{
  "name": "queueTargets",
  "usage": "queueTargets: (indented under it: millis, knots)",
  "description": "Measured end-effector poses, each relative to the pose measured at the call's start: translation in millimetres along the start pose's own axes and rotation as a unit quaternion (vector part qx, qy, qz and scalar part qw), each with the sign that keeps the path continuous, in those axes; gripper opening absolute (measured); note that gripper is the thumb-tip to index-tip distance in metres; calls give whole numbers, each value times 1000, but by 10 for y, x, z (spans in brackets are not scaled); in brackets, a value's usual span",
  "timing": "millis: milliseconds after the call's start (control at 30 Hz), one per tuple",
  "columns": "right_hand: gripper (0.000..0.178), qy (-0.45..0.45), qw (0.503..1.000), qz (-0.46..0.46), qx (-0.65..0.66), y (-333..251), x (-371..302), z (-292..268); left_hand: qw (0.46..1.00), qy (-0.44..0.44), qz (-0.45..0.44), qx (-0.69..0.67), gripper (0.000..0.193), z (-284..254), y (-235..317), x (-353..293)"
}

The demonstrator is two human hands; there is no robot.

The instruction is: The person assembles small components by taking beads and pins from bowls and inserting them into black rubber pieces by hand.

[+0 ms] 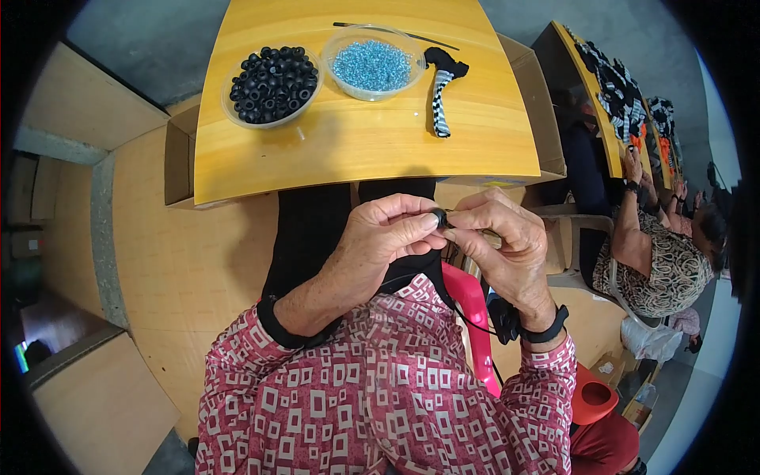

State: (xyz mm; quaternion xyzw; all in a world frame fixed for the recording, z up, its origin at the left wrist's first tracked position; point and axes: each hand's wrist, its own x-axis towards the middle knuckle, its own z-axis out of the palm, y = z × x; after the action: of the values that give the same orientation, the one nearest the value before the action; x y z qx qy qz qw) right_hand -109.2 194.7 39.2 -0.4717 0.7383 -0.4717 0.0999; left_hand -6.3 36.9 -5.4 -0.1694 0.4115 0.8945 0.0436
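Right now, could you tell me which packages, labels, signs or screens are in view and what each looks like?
Cardboard box: under the table's left edge, open, plain brown.
Cardboard box: under the table's right edge, plain brown.
No readable labels, signs or screens show.

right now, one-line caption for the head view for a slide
Both hands, left hand and right hand, pinch a black bead below a wooden table holding a bowl of black beads and a bowl of blue beads.

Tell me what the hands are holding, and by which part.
Both hands pinch one small black ring bead: left hand and right hand grip its rim between thumb and fingertips; a thin black cord hangs below.
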Motion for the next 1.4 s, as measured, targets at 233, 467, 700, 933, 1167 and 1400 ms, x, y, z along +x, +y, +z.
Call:
queueTargets:
  millis: [233,467,700,933,1167,1400]
  knots:
    - [15,-2,1000,7,16,0,-1,5,1000,-15,10,24,24,-27,-2,-7]
    - [14,-27,999,-6,-39,6,9,27,998,14,14,52,22,-44,-11,-13]
    - [12,-37,993,-48,-99,-23,51,63,995,29,38,88,23,-46,-3,-6]
    - [11,-37,998,-22,-38,2,82,63,997,35,19,72,24,-74,16,8]
    - [11,-43,996,35,72,165,55,27,1000,9,2,26,25,-103,23,25]
    - [11,-42,997,-10,67,244,33,42,1000,7,-12,20,24,-98,-1,32]
